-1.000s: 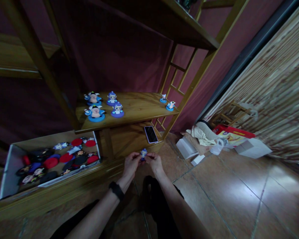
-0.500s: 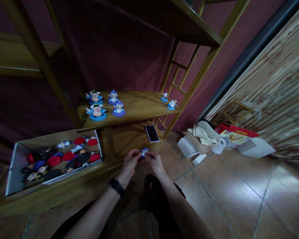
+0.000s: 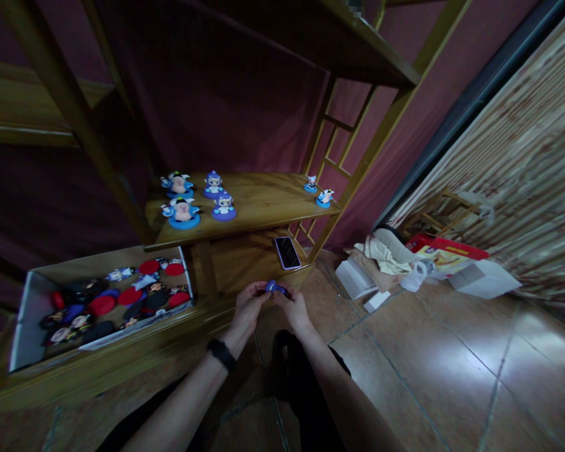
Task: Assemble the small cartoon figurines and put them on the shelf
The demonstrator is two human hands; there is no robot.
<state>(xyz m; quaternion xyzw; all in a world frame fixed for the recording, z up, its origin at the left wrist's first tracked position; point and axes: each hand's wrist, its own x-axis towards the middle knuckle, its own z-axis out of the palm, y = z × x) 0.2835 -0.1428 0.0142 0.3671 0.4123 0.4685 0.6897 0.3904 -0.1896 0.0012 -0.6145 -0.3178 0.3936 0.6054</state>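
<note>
So, starting at the far left, there's an open cardboard box [image 3: 26,320] sitting on the lower ledge [image 3: 245,257], with figurines lying jumbled in it and a bunch of red bases [image 3: 102,305] showing. Nothing in there looks different from half a second ago.

On the shelf [image 3: 258,191] above it, two pig figurines [image 3: 183,213] stand on blue bases, one behind the other, and just right of them two purple-haired monkey-like figurines [image 3: 223,206] stand the same way. Those four haven't budged either.

The real change is in the middle, out in front of the ledge. The left hand [image 3: 248,306], black wristband [image 3: 221,355] on that arm, and the right hand [image 3: 292,307] both pinch the purple figurine [image 3: 275,287] between their fingertips, grip narrow, hands close together. A moment ago its face and white front showed; now it's tipped over and I only see a smooth purple-blue patch. Base or back of the head? Can't tell. I'd say that means it's being turned over in the fingers and isn't put down yet.

Further right, a smartphone [image 3: 288,252] lies on the ledge, and a little white-and-dark figurine [image 3: 311,183] and a smaller pig figurine [image 3: 326,198] stand near the shelf's right end.
</note>
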